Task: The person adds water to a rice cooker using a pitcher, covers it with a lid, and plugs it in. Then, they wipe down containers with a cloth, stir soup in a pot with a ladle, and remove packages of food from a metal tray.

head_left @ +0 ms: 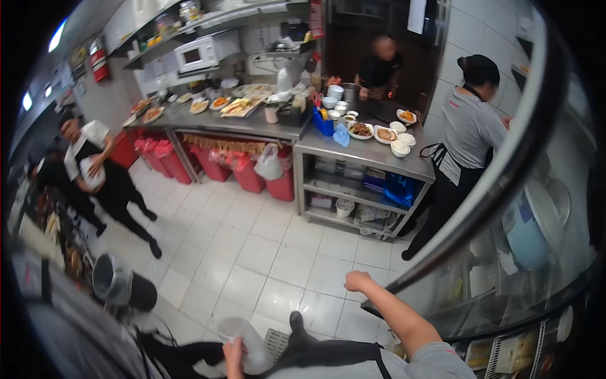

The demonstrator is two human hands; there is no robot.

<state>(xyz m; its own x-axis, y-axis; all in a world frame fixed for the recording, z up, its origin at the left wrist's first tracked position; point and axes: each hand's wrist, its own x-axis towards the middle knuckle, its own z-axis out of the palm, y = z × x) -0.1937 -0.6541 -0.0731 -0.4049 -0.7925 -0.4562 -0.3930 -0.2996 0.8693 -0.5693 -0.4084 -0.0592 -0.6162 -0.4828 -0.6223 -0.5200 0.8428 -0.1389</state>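
Note:
Low in the view, my left hand [235,351] is closed on a translucent white plastic container [254,346], which is tilted over the floor beside my leg. Its contents cannot be made out. My right arm stretches forward, and its hand [358,282] is curled into a fist near the lower corner of a dark-framed glass door [451,252]. The underside of the fingers is hidden, so I cannot tell whether they grip anything. Behind the glass are shelves with a pale blue tub [529,228].
A steel counter [297,134] holds plated food and bowls, with red bins [249,175] beneath. One worker [470,120] stands at the right, another [382,63] behind the counter, and a person [95,158] with a white bundle at the left. A grey bucket [113,278] stands lower left.

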